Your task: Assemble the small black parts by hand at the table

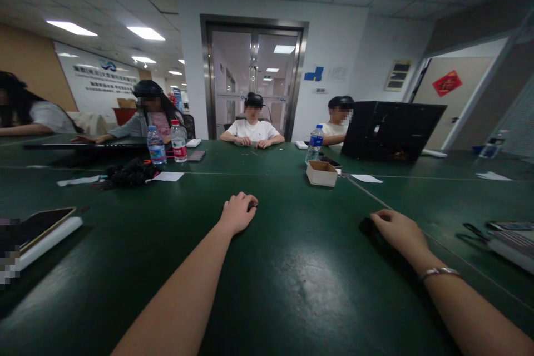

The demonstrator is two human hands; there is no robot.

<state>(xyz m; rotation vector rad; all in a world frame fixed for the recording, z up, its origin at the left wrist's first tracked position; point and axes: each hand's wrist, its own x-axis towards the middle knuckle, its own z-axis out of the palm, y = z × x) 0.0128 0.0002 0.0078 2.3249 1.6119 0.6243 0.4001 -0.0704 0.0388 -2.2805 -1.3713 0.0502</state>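
Observation:
My left hand (238,213) rests on the green table (267,267) near the middle, its fingers curled over a small black object (252,206) that is mostly hidden. To the right, my right hand (396,229), with a silver bracelet (441,272) on the wrist, is closed around another small dark object (367,226), which sticks out on its left side. An open cardboard box (321,176) sits on the table beyond and between my hands.
Bottles (179,143) and a black tangled bundle (131,173) lie ahead left; a bottle (315,143) and black monitor (390,130) stand ahead right. A phone on a white case (45,242) is at the left edge. Several people sit around the table.

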